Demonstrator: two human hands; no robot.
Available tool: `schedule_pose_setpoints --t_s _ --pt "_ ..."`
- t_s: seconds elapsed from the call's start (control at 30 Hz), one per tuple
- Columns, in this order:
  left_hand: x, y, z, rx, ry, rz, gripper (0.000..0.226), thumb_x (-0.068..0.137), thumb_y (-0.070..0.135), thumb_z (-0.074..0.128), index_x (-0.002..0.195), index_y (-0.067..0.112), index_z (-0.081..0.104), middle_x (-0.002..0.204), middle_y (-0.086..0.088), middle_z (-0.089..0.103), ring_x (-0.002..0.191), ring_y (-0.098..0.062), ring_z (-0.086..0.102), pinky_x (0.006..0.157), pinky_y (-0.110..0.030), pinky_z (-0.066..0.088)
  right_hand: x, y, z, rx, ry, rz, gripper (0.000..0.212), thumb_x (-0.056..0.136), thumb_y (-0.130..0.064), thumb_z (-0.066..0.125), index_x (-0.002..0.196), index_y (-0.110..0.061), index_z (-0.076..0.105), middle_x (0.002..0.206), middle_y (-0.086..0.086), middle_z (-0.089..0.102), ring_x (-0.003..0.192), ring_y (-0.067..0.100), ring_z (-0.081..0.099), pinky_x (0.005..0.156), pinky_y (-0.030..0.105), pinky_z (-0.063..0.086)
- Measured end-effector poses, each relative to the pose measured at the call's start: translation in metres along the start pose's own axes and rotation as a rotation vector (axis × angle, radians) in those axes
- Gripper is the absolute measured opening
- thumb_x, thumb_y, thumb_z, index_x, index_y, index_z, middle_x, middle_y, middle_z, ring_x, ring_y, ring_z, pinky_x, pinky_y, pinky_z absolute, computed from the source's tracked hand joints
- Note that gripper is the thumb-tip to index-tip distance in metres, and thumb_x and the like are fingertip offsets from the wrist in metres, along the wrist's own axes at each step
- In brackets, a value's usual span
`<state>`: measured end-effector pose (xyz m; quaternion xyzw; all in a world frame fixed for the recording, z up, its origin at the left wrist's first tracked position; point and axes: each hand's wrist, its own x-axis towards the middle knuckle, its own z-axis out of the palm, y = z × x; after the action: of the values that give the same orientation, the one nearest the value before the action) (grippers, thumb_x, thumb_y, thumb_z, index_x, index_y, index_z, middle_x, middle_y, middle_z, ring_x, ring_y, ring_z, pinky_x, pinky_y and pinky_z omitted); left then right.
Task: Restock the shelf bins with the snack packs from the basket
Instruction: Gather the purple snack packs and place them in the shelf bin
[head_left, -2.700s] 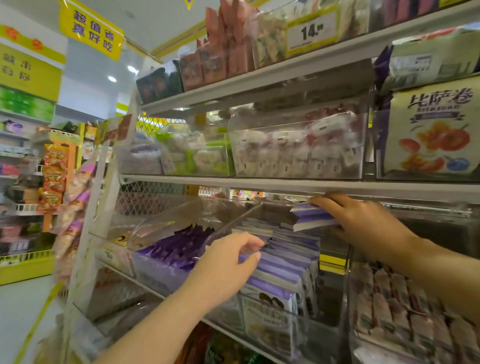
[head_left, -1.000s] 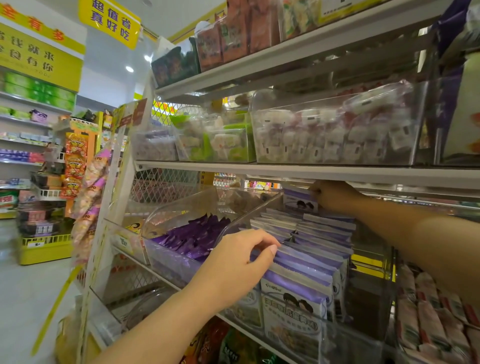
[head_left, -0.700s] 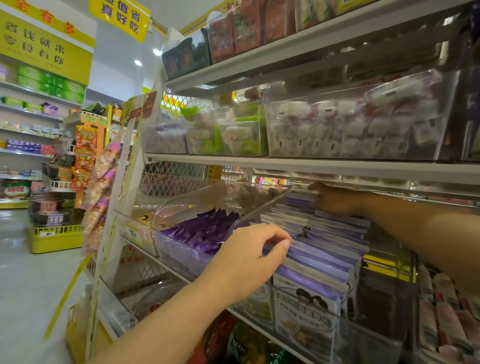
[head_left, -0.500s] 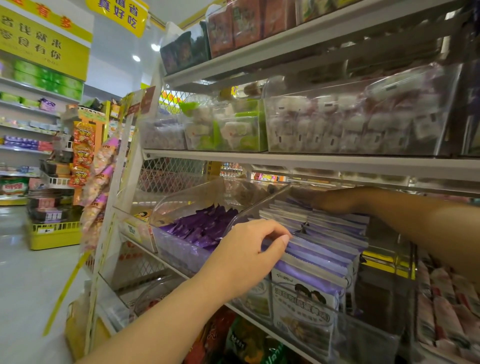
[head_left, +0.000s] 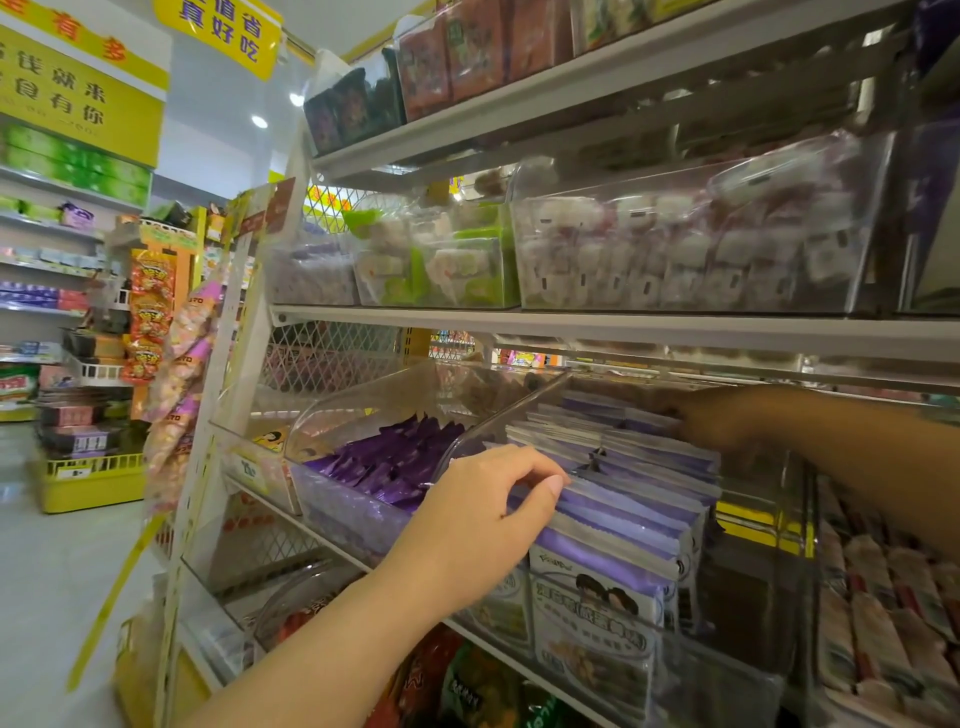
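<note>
**Purple snack packs filed upright in the clear bin; both hands at the row**

The snack packs (head_left: 623, 525) are sitting in a clear bin (head_left: 737, 691) on the middle level of the shelf rack, under a pale shelf board (head_left: 623, 328). They are standing on end, with the long axis running roughly vertical; the flat printed faces are pointing out toward the aisle; the crimped top seals are pointing up. The row is running front to back into the shelf; the rear packs are leaning back more than the front ones.

Packs: flat, rectangular pouches of glossy film; purple band at the top, white panel with print below; serrated seal edges. Bin: transparent hard plastic, smooth and glossy, with a curved side wall rising toward the back.

The left hand (head_left: 483, 525) is coming up from the lower left with the forearm angled upward and the back of the hand toward the camera. Its fingers (head_left: 545, 480) are curling over the top edges of the front packs and clamping on them.

The right hand (head_left: 711, 421) is reaching in from the right with the arm nearly level; it is touching the rear of the row; it is blurred and in shadow, so I cannot tell whether its fingers are apart or together.

A neighbouring bin (head_left: 358, 415) is standing just beside on the left, holding dark purple wrappers (head_left: 395, 457) lying loose.
</note>
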<state>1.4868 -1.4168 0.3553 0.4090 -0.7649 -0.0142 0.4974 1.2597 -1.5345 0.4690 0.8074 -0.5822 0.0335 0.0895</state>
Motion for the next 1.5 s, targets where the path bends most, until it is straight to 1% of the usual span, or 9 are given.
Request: schedule_pose_setpoints --t_s 0.17,0.23,0.3,0.5,0.63,0.83,1.0,1.27,1.5 --pt "0.000 0.002 0.001 0.030 0.010 -0.007 0.020 0.098 0.032 0.048 0.103 0.030 0.067 0.098 0.020 0.064 0.096 0.007 0.055 0.078 -0.008 0.042 -0.007 -0.009 -0.001 0.125 -0.091 -0.011 0.039 0.100 -0.014 0.041 0.140 -0.011 0.043 0.138 0.008 0.049 0.112 0.019 0.052 0.079 0.015 0.049" --pt "0.000 0.005 0.001 0.058 -0.002 -0.016 0.021 0.099 0.032 0.046 0.105 0.031 0.066 0.099 0.021 0.063 0.097 0.008 0.053 0.079 -0.007 0.041 -0.015 -0.012 -0.005 0.141 -0.056 -0.076 0.043 0.101 -0.015 0.041 0.144 -0.012 0.037 0.145 0.006 0.043 0.125 0.019 0.046 0.102 0.024 0.039" --pt "-0.002 0.009 -0.001 0.092 -0.011 -0.022 0.022 0.099 0.033 0.045 0.107 0.032 0.065 0.103 0.021 0.062 0.099 0.009 0.052 0.082 -0.009 0.041 -0.025 -0.014 -0.010 0.201 0.026 -0.126 0.044 0.100 -0.023 0.046 0.142 -0.013 0.039 0.142 0.007 0.047 0.125 0.022 0.048 0.108 0.033 0.035" --pt "-0.033 0.016 -0.018 0.156 0.121 -0.047 0.021 0.099 0.031 0.046 0.110 0.031 0.064 0.108 0.023 0.056 0.106 0.004 0.049 0.094 -0.028 0.042 -0.086 -0.058 -0.009 0.084 0.467 -0.286 0.036 0.093 -0.044 0.053 0.126 -0.030 0.055 0.123 -0.004 0.062 0.107 0.017 0.058 0.087 0.034 0.049" --pt "-0.090 0.006 -0.031 0.206 0.321 -0.117 0.017 0.097 0.023 0.051 0.104 0.030 0.065 0.103 0.021 0.058 0.099 0.002 0.053 0.086 -0.026 0.045 -0.133 -0.129 0.014 0.080 0.537 -0.568 0.025 0.092 -0.040 0.053 0.114 -0.033 0.062 0.112 -0.012 0.066 0.102 0.014 0.059 0.079 0.032 0.048" --pt "-0.227 -0.019 -0.045 0.324 0.441 -0.339 0.018 0.089 0.015 0.053 0.094 0.019 0.069 0.096 0.005 0.066 0.095 -0.015 0.061 0.083 -0.022 0.041 -0.174 -0.225 0.101 0.098 0.368 -0.783 0.023 0.092 -0.039 0.050 0.111 -0.032 0.060 0.105 -0.008 0.068 0.099 0.021 0.062 0.073 0.034 0.051" --pt "-0.356 -0.046 -0.047 0.419 0.425 -0.613 0.017 0.088 0.005 0.060 0.094 0.018 0.070 0.100 -0.001 0.068 0.098 -0.023 0.063 0.088 -0.040 0.048 -0.193 -0.288 0.213 0.192 0.169 -0.854 0.025 0.090 -0.037 0.050 0.113 -0.032 0.060 0.106 -0.010 0.068 0.102 0.019 0.062 0.074 0.033 0.047" --pt "-0.528 -0.087 -0.033 0.374 0.471 -1.099 0.020 0.090 0.004 0.057 0.102 0.015 0.068 0.107 -0.001 0.066 0.104 -0.019 0.060 0.090 -0.031 0.045 -0.225 -0.370 0.404 0.346 -0.360 -0.836 0.023 0.092 -0.034 0.053 0.112 -0.026 0.063 0.106 -0.005 0.068 0.096 0.017 0.062 0.076 0.030 0.048" --pt "-0.602 -0.143 0.005 0.310 0.155 -1.431 0.038 0.085 0.001 0.058 0.123 0.006 0.060 0.127 -0.014 0.058 0.120 -0.027 0.052 0.100 -0.028 0.036 -0.236 -0.407 0.517 0.434 -0.680 -0.721 0.029 0.092 -0.024 0.051 0.117 -0.013 0.061 0.118 0.010 0.063 0.103 0.025 0.059 0.086 0.040 0.050"
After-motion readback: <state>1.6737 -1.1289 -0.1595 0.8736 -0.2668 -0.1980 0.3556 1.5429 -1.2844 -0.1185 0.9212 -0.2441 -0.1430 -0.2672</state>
